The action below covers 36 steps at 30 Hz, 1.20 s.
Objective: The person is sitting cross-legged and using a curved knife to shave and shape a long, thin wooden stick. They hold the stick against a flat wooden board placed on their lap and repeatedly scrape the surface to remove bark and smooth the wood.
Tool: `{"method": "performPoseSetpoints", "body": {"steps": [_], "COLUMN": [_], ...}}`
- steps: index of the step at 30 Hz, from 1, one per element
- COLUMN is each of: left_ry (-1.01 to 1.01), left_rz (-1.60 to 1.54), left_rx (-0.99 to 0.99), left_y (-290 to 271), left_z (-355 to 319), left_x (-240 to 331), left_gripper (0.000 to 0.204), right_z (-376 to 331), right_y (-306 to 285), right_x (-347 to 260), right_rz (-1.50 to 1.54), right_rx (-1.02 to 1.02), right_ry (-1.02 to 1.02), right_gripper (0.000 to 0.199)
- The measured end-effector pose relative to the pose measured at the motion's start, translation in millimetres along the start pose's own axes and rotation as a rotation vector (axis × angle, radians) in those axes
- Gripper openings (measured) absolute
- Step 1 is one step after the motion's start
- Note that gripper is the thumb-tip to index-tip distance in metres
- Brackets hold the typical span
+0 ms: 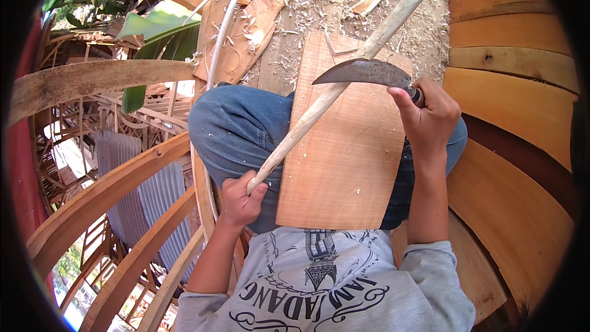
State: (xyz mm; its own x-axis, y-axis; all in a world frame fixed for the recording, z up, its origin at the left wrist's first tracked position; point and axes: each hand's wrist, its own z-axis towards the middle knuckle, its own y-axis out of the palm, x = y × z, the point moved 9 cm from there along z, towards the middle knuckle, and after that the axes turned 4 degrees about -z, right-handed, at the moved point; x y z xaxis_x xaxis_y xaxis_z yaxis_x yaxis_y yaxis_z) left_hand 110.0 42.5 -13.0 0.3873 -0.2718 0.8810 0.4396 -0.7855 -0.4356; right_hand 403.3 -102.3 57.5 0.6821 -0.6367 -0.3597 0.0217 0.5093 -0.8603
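Note:
My left hand [241,198] grips the near end of a long pale wooden stick [344,74] that runs diagonally up to the right. My right hand [427,117] holds the handle of a curved dark metal blade [365,73]. The blade lies across the stick, its tip pointing left. Under the stick, a flat wooden board [344,166] rests on my lap, over my blue-jeaned legs [236,126].
Wood shavings and offcuts [307,6] cover the plank floor ahead. Curved stacked planks [516,86] rise at the right. Bent wooden ribs [104,191] arc at the left over open space, with corrugated sheeting [123,166] and green leaves [160,25] beyond.

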Motion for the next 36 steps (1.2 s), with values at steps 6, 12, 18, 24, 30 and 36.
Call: {"method": "performPoseSetpoints", "body": {"steps": [6, 12, 18, 24, 30, 36], "left_ry": [0.01, 0.004, 0.06, 0.083, 0.033, 0.009], "left_rz": [0.004, 0.02, 0.004, -0.013, -0.019, -0.038], "left_rx": [-0.006, -0.005, -0.007, 0.015, -0.006, -0.015], "left_y": [-1, 3, 0, -2, -1, -1], "left_z": [-1, 1, -5, -2, -1, 1], "left_x": [1, 2, -5, 0, -1, 2], "left_gripper": [0.032, 0.034, 0.037, 0.038, 0.035, 0.033], "right_z": [17, 13, -16, 5, 7, 11], "right_y": [-10, -34, 1, -3, 0, 0], "right_x": [49, 103, -6, -4, 8, 7], "right_rz": [0.156, 0.416, 0.137, 0.061, 0.036, 0.072], "right_rx": [0.22, 0.188, -0.074, 0.129, 0.196, 0.229], "right_ry": [0.222, 0.426, 0.009, -0.076, -0.087, -0.076], "right_gripper": [0.061, 0.06, 0.057, 0.062, 0.063, 0.064]}}
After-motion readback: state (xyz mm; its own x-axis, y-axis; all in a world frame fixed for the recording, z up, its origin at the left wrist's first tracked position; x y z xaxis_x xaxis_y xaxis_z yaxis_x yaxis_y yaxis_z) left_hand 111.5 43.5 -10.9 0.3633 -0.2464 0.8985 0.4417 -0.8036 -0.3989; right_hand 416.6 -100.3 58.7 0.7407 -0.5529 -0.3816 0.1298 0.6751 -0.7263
